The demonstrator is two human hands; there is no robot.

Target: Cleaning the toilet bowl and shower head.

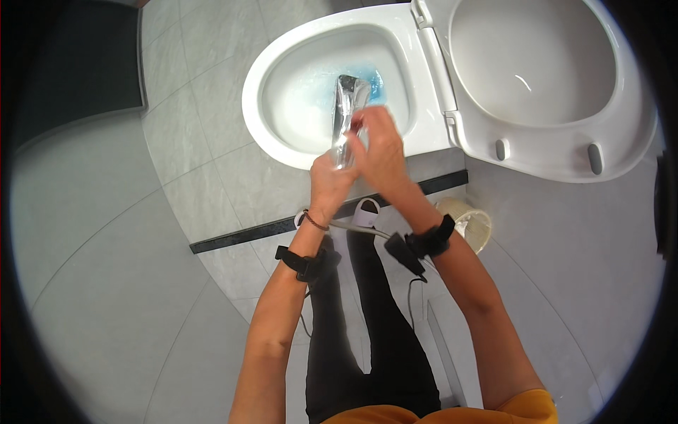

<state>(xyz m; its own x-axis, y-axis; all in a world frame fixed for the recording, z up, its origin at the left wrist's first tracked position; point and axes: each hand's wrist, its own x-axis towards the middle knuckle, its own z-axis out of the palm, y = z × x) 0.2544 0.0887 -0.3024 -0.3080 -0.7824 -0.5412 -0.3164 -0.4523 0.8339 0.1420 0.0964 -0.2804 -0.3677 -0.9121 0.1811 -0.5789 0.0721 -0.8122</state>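
Both hands are over the near rim of a white toilet bowl (258,92), where blue liquid (374,81) shows in the water. Between them is a long, shiny, silvery object (342,106) with a dark far end, pointing away from me over the bowl; blur hides its exact kind. My left hand (330,185) is closed round its near end. Higher up on its right side, my right hand (381,145) is closed on it with bent, slightly blurred fingers. A black strap with a small box sits on each wrist.
The white toilet seat and lid (565,145) stand raised at the right. A small beige waste bin (474,225) is beyond my right forearm. A dark floor strip (247,232) crosses before my feet. A grey hose or cable (360,228) hangs between my wrists.
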